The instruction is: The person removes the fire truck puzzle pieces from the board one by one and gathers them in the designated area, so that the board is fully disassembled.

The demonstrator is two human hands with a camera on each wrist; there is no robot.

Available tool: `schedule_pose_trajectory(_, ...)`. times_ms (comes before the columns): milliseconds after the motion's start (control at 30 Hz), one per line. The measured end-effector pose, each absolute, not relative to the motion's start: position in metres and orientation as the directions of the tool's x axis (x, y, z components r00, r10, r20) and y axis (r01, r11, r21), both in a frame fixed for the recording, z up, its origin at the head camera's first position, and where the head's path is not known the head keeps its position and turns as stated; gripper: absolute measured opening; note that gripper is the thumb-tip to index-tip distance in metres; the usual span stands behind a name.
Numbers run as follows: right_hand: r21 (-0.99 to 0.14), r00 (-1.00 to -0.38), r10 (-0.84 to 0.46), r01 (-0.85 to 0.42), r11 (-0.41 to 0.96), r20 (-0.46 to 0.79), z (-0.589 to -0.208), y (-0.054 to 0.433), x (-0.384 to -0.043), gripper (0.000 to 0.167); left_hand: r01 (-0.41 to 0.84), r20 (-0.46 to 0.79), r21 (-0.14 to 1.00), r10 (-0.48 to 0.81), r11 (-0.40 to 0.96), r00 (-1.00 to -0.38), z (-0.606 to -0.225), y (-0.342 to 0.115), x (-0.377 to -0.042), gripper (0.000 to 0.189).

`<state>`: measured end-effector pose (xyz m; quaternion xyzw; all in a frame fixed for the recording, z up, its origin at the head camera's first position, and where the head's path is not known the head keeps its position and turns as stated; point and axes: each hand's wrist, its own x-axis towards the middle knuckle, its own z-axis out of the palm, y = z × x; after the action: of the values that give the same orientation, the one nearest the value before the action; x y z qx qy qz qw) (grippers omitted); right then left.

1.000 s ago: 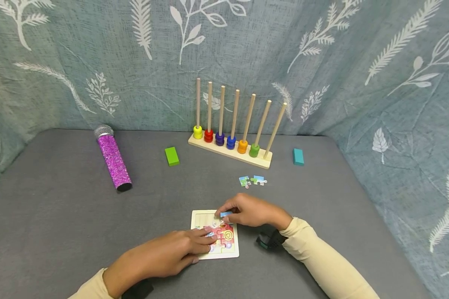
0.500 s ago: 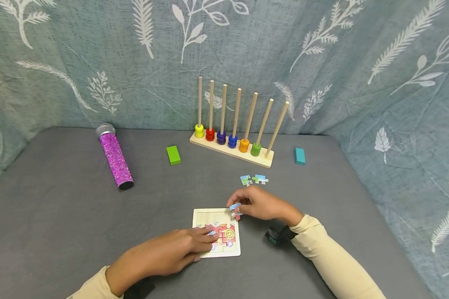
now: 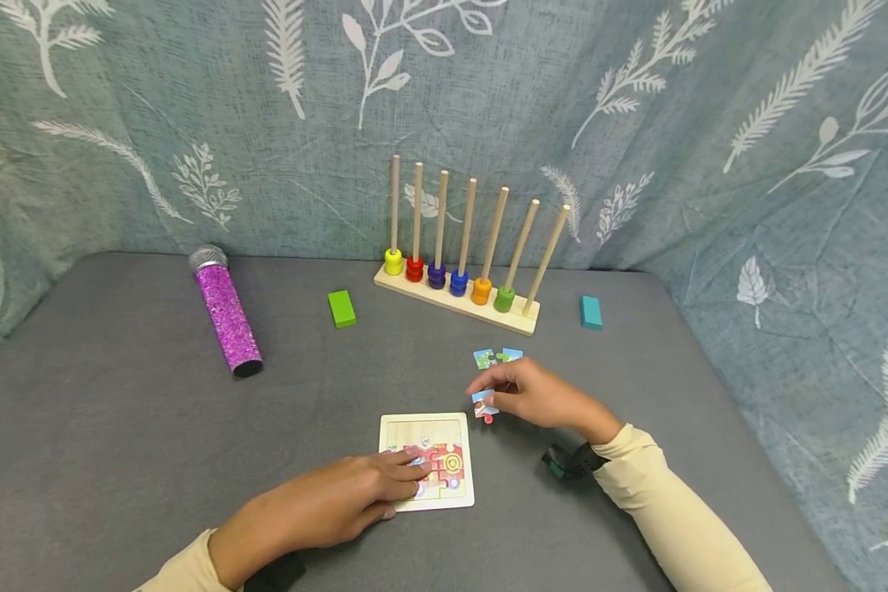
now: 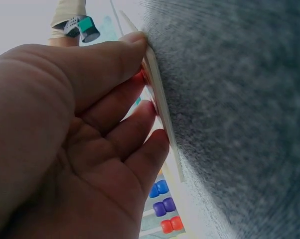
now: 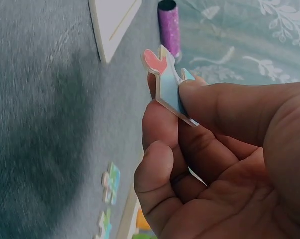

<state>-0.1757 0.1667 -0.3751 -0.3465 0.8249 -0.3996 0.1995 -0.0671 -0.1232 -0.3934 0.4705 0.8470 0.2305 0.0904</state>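
A square wooden puzzle tray point(image 3: 405, 429) lies on the grey table, its lower part filled with red and pale jigsaw pieces and its upper part mostly bare wood. My left hand point(image 3: 348, 497) rests on the tray's left side, fingers extended over the pieces. In the left wrist view the thumb point(image 4: 132, 42) touches the tray's edge. Just right of the tray's upper corner, my right hand point(image 3: 543, 399) pinches a blue and red puzzle piece point(image 5: 169, 92) between thumb and fingers, above the table. Two loose puzzle pieces point(image 3: 483, 359) lie behind that hand, one partly hidden.
A wooden peg stand point(image 3: 455, 302) with coloured beads stands at the back. A green block point(image 3: 342, 309) and a purple glittery microphone point(image 3: 228, 316) lie to the left, a teal block point(image 3: 590, 312) to the right. Patterned cloth point(image 3: 303, 164) hangs behind the table.
My right hand has lifted the puzzle piece off the tray's upper right part and carried it right, past the tray's edge. The left hand has stayed on the tray.
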Motion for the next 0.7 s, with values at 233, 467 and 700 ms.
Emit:
schedule_pose_trajectory(233,-0.787,-0.692,-0.719,-0.408,0.462,-0.064,-0.369,0.177,-0.178,0.019,0.775,0.093,0.456,0.843,0.438,-0.531,-0.395,-0.123,-0.066,0.037)
schedule_pose_trajectory(467,-0.769,-0.712,-0.701,-0.43,0.473,-0.032,-0.366,0.189,-0.182,0.02,0.775,0.106,0.461,0.84,0.433,-0.532,-0.396,-0.124,-0.066,0.038)
schedule_pose_trajectory(700,-0.74,-0.751,-0.656,-0.401,0.54,-0.072,-0.367,0.206,-0.193,0.025,0.78,0.113,0.461,0.843,0.424,-0.526,-0.397,-0.124,-0.066,0.037)
